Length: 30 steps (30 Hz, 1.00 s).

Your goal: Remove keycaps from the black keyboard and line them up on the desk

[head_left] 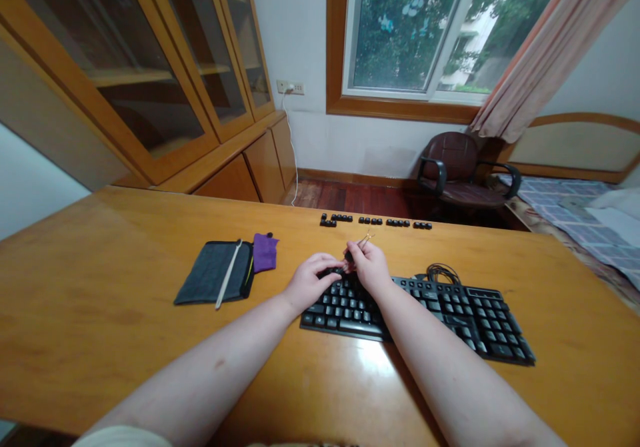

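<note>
On the desk in front of me lies a black keyboard (345, 312). My left hand (314, 279) rests over its upper left part, fingers stretched out and thumb apart, holding nothing that I can see. Right beside it, my right hand (369, 266) is closed on a wire keycap puller (369, 236), whose thin brass-coloured wires stick up beyond the fingers. Something small and dark shows at these fingertips; I cannot make out what it is. Loose black keycaps (371, 221) stand in short rows along the far edge of the desk.
Left of the keyboard are a dark grey zip pouch (207, 274) with a pale stick (229, 275) across it and a purple cloth (265, 252). A coiled black cable (443, 274) lies behind the keyboard. Beyond the desk stands a brown armchair (453, 167).
</note>
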Motion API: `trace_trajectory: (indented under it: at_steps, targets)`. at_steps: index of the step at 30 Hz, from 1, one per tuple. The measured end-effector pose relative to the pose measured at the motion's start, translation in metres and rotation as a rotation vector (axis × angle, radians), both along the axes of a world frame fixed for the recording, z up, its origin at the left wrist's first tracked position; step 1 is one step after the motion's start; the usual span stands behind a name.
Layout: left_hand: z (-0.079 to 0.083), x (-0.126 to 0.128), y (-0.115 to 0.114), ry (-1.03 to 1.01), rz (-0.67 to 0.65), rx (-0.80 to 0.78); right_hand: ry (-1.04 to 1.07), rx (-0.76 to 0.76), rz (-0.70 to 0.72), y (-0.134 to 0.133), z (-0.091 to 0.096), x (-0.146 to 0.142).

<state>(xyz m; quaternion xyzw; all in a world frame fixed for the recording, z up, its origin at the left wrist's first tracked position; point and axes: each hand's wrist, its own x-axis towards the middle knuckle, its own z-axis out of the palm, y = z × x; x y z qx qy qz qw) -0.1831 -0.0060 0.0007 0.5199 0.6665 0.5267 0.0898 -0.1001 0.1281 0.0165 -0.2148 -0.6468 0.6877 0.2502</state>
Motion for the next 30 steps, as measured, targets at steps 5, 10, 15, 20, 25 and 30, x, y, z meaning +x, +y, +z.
trace_trajectory:
  at_steps: [5,10,15,20,25,30]
  targets:
    - [0.002,0.000,0.000,0.119,0.008,-0.046,-0.012,0.123,0.003,0.002,-0.003,0.002]
    - [-0.001,-0.001,0.001,0.037,-0.001,-0.036,-0.031,0.121,0.022,0.001,-0.005,0.002]
    - [-0.004,-0.003,0.002,-0.070,0.088,0.041,-0.035,0.105,0.023,0.000,-0.006,0.001]
    - [0.003,-0.009,-0.002,-0.092,0.310,-0.066,0.025,0.049,-0.122,0.001,-0.003,0.003]
    - [0.033,-0.032,0.004,0.254,0.321,-0.309,0.151,-0.042,-0.243,0.003,0.004,0.006]
    - [0.040,-0.061,0.044,0.599,0.313,-0.375,0.204,-0.056,-0.271,0.004,0.006,0.007]
